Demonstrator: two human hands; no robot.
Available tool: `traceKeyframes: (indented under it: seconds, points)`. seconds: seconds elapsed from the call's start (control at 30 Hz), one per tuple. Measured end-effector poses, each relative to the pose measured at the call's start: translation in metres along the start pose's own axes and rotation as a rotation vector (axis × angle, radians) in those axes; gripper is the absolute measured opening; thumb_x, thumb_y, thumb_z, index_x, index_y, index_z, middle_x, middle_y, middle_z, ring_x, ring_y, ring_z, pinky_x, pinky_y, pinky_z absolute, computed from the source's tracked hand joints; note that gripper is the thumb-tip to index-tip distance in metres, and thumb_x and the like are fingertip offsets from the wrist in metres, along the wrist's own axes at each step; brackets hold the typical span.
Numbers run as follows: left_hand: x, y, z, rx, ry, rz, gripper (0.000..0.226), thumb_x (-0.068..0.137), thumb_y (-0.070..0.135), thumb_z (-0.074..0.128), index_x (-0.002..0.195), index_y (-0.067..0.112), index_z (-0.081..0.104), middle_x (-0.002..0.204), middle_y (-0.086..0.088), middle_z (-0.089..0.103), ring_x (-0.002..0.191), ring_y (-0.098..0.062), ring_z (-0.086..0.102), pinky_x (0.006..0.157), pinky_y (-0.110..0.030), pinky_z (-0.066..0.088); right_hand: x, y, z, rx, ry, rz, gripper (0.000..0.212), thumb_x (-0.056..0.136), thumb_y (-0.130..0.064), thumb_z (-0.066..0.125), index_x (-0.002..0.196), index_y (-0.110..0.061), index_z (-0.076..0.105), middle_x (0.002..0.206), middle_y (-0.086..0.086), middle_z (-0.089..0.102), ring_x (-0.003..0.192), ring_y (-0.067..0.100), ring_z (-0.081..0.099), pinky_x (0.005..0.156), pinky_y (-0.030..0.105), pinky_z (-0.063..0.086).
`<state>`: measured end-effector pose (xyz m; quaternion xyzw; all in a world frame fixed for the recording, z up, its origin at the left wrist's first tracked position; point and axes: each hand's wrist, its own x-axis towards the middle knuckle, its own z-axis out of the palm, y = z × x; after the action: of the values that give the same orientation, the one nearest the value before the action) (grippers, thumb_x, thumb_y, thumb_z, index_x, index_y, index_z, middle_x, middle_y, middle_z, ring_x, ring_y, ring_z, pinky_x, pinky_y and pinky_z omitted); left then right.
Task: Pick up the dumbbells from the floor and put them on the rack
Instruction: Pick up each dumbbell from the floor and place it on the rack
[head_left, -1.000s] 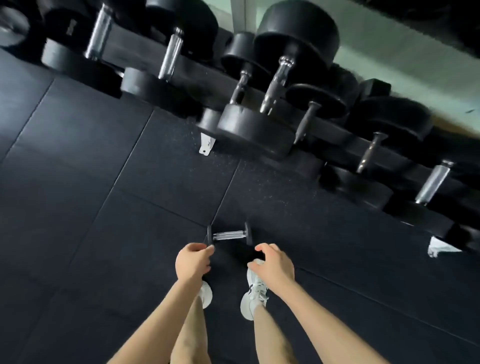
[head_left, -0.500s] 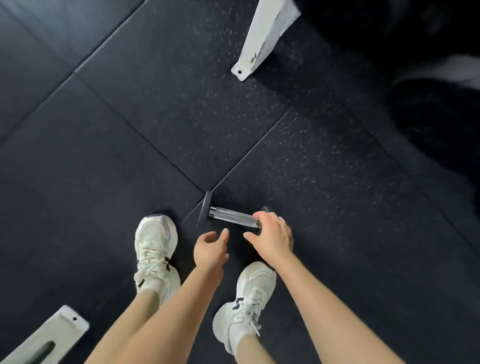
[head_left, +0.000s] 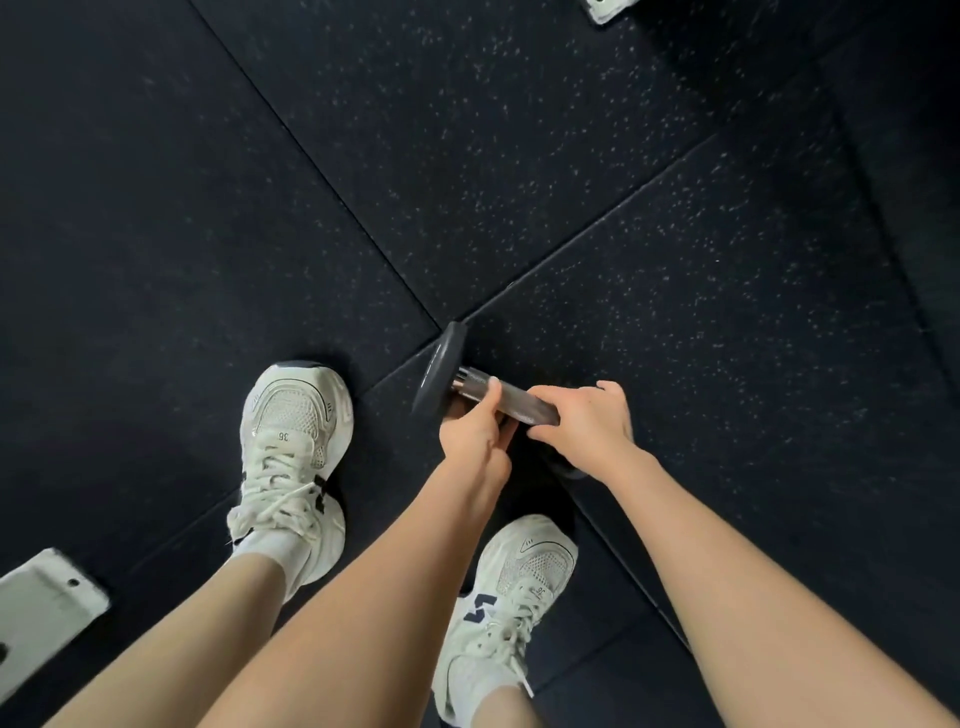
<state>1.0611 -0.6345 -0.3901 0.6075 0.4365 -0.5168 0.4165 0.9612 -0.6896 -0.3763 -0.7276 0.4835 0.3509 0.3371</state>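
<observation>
A small dumbbell (head_left: 440, 368) with black end plates and a chrome handle lies on the dark rubber floor between my feet. My left hand (head_left: 475, 434) is wrapped around the handle close to the left plate, thumb over the bar. My right hand (head_left: 587, 426) grips the right part of the handle and covers the right plate, of which only a dark edge shows below the wrist. The rack itself is out of view.
White rack feet show at the top edge (head_left: 608, 9) and bottom left corner (head_left: 44, 603). My white sneakers stand at left (head_left: 293, 457) and lower centre (head_left: 511, 597). Speckled black floor mats (head_left: 519, 156) spread all around.
The view dropped from the rack to the floor. Both hands came down onto the dumbbell; the left hand, open half a second ago, now closes on the handle beside the right.
</observation>
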Motion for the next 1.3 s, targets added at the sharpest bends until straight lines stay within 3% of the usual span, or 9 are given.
traceKeyframes:
  seconds: [0.1,0.23,0.43,0.53,0.7,0.83,0.93,1.03,1.3]
  points:
    - [-0.013,0.006,-0.001,0.025,0.042,0.01,0.04,0.083,0.006,0.069,0.12,-0.004,0.059,0.118,-0.023,0.066,0.105,-0.036,0.065,0.062,-0.032,0.055,-0.014,-0.007,-0.008,0.079,-0.007,0.017,0.03,0.09,-0.037,0.061,0.121,-0.036,0.058,0.103,-0.008,0.07,0.106,0.018,0.058,0.107,0.036,0.029]
    - [-0.055,0.017,-0.011,0.134,0.075,0.059,0.039,0.081,0.006,0.071,0.116,-0.005,0.059,0.11,-0.018,0.067,0.093,-0.03,0.066,0.072,-0.034,0.056,-0.053,-0.023,-0.023,0.137,-0.022,0.03,0.024,0.088,-0.043,0.059,0.112,-0.039,0.06,0.096,-0.009,0.071,0.096,0.019,0.06,0.091,0.036,0.041]
    - [-0.17,0.04,-0.024,0.389,0.102,0.257,0.026,0.077,0.009,0.07,0.102,0.005,0.062,0.079,-0.002,0.064,0.079,-0.022,0.064,0.077,-0.034,0.054,-0.155,-0.067,-0.085,0.263,-0.039,0.136,0.013,0.087,-0.04,0.056,0.094,-0.033,0.064,0.086,-0.005,0.071,0.088,0.023,0.064,0.077,0.031,0.044]
    - [-0.249,0.057,-0.029,0.516,0.108,0.378,0.014,0.077,0.015,0.068,0.088,0.022,0.061,0.076,0.008,0.063,0.076,-0.014,0.063,0.077,-0.031,0.052,-0.217,-0.093,-0.126,0.36,0.0,0.188,0.016,0.086,-0.043,0.059,0.096,-0.034,0.066,0.091,-0.004,0.072,0.092,0.023,0.064,0.078,0.032,0.049]
    - [-0.377,0.093,-0.035,0.642,0.0,0.486,0.021,0.076,0.02,0.07,0.097,0.019,0.068,0.093,-0.001,0.073,0.086,-0.019,0.07,0.087,-0.042,0.056,-0.318,-0.132,-0.211,0.458,0.097,0.214,0.02,0.083,-0.046,0.062,0.099,-0.036,0.068,0.084,-0.009,0.07,0.089,0.02,0.066,0.068,0.029,0.042]
    - [-0.483,0.127,-0.027,0.719,-0.069,0.577,0.011,0.075,0.022,0.073,0.076,0.027,0.063,0.079,0.006,0.07,0.081,-0.018,0.069,0.085,-0.042,0.057,-0.394,-0.161,-0.287,0.516,0.183,0.25,0.022,0.083,-0.046,0.063,0.103,-0.036,0.067,0.09,-0.009,0.071,0.089,0.019,0.064,0.068,0.028,0.041]
    - [-0.556,0.152,-0.019,0.778,-0.145,0.629,0.009,0.077,0.021,0.073,0.077,0.025,0.065,0.072,0.01,0.066,0.075,-0.014,0.066,0.083,-0.037,0.057,-0.445,-0.18,-0.339,0.571,0.248,0.278,0.031,0.085,-0.045,0.063,0.115,-0.035,0.065,0.095,-0.009,0.071,0.084,0.015,0.061,0.069,0.027,0.043]
    - [-0.618,0.176,-0.003,0.846,-0.213,0.703,0.017,0.077,0.022,0.074,0.067,0.025,0.06,0.068,0.009,0.063,0.075,-0.017,0.066,0.079,-0.035,0.057,-0.482,-0.196,-0.386,0.648,0.309,0.305,0.035,0.085,-0.047,0.064,0.117,-0.034,0.065,0.099,-0.007,0.072,0.09,0.017,0.066,0.071,0.029,0.049]
    - [-0.729,0.222,0.083,0.963,-0.329,0.883,0.016,0.07,0.021,0.075,0.065,0.015,0.062,0.071,-0.004,0.068,0.077,-0.027,0.07,0.075,-0.041,0.06,-0.52,-0.197,-0.507,0.795,0.528,0.325,0.02,0.077,-0.052,0.065,0.073,-0.033,0.066,0.07,-0.011,0.066,0.08,0.018,0.066,0.056,0.026,0.038]
